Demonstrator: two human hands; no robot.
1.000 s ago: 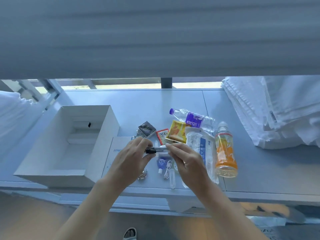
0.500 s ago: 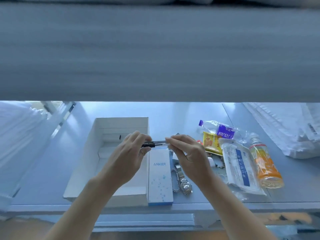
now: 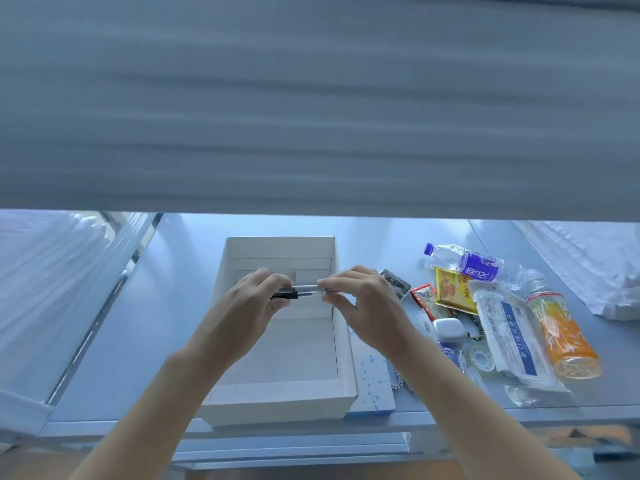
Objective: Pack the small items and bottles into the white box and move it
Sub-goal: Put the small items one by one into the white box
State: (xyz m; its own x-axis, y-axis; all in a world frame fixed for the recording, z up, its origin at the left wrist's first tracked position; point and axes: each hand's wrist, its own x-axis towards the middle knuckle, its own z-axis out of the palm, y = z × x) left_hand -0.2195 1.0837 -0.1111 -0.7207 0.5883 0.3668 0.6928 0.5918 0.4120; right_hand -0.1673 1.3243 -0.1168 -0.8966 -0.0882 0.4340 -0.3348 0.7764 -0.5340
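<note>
Cool, bluish daylight is cast from the far side across the pale grey tabletop (image 3: 180,306), while the upper half is filled by a blurred, streaked grey band (image 3: 311,98), with edges bowed by wide-angle distortion.

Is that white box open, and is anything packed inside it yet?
Open, no lid on the white box. Its visible floor is bare; both hands hold a pen above it, not yet inside.

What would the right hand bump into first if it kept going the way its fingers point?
Its fingers point left along the pen, so probably the left hand gripping the other end, above the white box.
</note>
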